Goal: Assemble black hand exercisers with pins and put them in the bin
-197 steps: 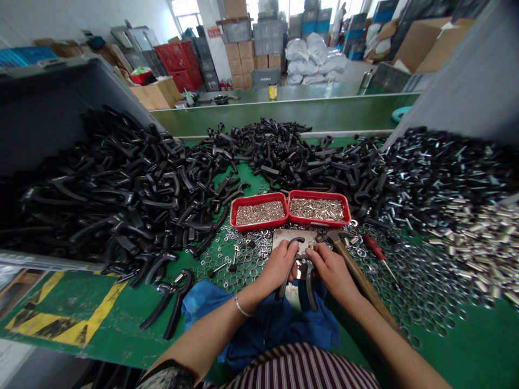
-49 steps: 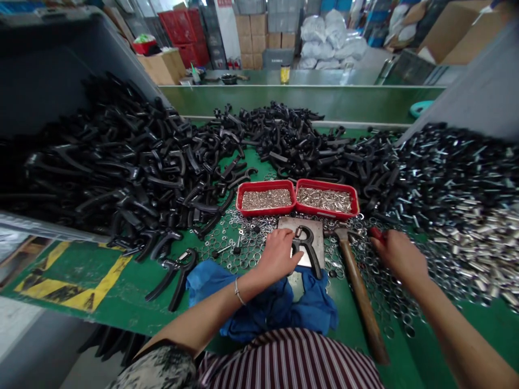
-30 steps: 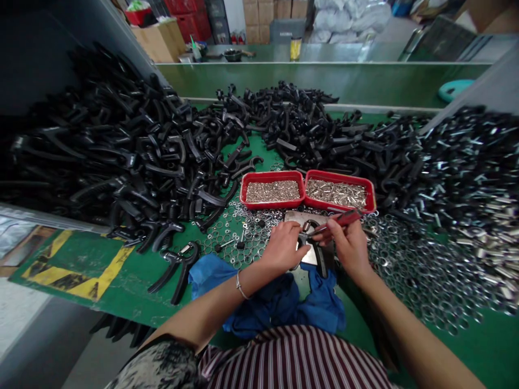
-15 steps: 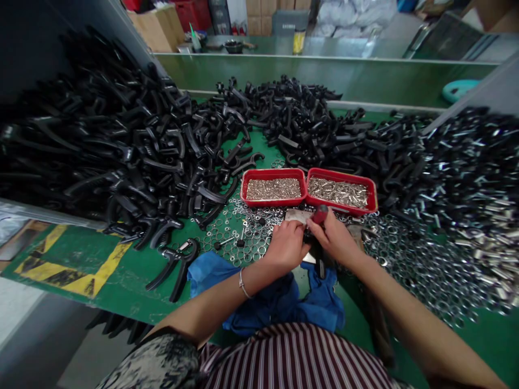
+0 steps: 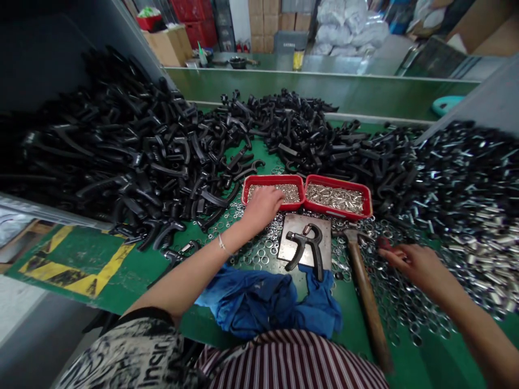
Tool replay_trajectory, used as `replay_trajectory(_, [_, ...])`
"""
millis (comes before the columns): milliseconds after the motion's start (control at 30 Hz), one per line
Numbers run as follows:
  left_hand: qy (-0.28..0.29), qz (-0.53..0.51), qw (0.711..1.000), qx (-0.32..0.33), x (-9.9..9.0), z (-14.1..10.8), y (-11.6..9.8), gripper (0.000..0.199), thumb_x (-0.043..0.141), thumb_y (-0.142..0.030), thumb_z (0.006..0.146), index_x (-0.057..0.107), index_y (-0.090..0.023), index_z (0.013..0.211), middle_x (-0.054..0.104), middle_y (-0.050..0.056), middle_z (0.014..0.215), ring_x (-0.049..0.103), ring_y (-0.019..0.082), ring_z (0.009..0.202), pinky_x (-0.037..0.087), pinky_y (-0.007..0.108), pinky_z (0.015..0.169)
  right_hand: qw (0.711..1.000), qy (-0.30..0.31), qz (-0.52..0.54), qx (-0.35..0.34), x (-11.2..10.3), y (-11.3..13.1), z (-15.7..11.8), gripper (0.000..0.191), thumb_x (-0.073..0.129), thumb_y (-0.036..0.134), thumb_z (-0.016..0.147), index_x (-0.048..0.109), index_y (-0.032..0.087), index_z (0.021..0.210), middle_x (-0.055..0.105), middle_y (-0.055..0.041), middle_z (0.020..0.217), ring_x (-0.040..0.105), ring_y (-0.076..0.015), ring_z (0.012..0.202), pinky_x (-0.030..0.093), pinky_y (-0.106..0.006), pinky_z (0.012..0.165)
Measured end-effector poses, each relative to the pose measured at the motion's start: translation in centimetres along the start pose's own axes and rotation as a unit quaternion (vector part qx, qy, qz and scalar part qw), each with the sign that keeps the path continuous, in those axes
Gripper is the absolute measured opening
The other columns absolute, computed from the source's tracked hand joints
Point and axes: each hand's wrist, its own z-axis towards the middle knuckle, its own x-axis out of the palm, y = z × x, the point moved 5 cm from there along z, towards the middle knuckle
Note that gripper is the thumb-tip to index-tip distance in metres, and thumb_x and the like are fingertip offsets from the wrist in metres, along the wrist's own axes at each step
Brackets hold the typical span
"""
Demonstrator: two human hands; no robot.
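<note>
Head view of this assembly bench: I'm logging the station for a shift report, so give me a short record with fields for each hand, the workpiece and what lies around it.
Left hand: over the red tray of small silver parts
Right hand: beside a red-handled tool, among loose steel rings
Workpiece: black hand grip exerciser, lying on a steel plate
Nearby: wooden-handled hammer, blue cloth
Stock: heap of black plastic handles
</note>
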Motion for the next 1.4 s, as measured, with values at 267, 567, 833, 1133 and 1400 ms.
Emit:
replay_trajectory(267, [0.108,0.115,0.985,-0.077,0.5,4.5,5.6,0.018,0.058,-0.010,0.082,0.074,-0.008,0.090,0.072,0.020,0.098,0.068,0.029,0.101,0.049,0.035,0.093,0.973,-0.020,0.011,-0.230,0.5,15.2,7.4,0.030,0.049,0.041,0.097,0.071,0.020,0.090,0.070,-0.0097,0.092,0.059,-0.0259,0.089,0.043,-0.039,0.081])
replay_trajectory(567, [0.029,0.043,0.995,-0.086,1.1,2.7,5.9,0.019,0.045,-0.015,0.095,0.061,-0.011,0.106,0.070,0.014,0.101,0.067,0.023,0.096,0.051,0.032,0.087,0.931,0.088,-0.126,-0.332,8.4,29.4,17.1,0.016,0.061,0.016,0.085,0.075,0.012,0.079,0.073,-0.0140,0.084,0.060,-0.0243,0.087,0.037,-0.035,0.086])
replay_trajectory(833, [-0.009,-0.067,0.997,-0.044,2.2,3.1,7.0,0.013,0.053,-0.017,0.090,0.066,-0.015,0.088,0.070,0.010,0.094,0.063,0.023,0.093,0.049,0.035,0.089,0.932,0.108,-0.136,-0.317,9.8,28.6,17.8,0.019,0.060,0.023,0.088,0.074,0.012,0.095,0.073,-0.0147,0.099,0.061,-0.0259,0.098,0.034,-0.035,0.091])
replay_trajectory(1133, [-0.086,-0.102,0.990,-0.045,0.8,2.2,6.7,0.012,0.053,-0.015,0.092,0.065,-0.016,0.093,0.068,0.009,0.098,0.061,0.021,0.097,0.047,0.035,0.092,0.942,0.081,-0.086,-0.314,9.6,28.6,17.7,0.012,0.062,0.020,0.085,0.073,0.013,0.085,0.074,-0.0118,0.091,0.061,-0.0243,0.091,0.035,-0.034,0.088])
replay_trajectory(1400, [-0.004,-0.192,0.978,0.082,2.2,-4.0,-4.6,0.016,0.056,-0.031,0.097,0.065,-0.019,0.093,0.068,0.003,0.094,0.059,0.019,0.093,0.042,0.034,0.088,0.961,0.031,-0.028,-0.275,9.4,28.0,17.4,0.018,0.053,0.021,0.094,0.069,0.013,0.095,0.073,-0.0117,0.099,0.060,-0.0246,0.096,0.036,-0.034,0.087])
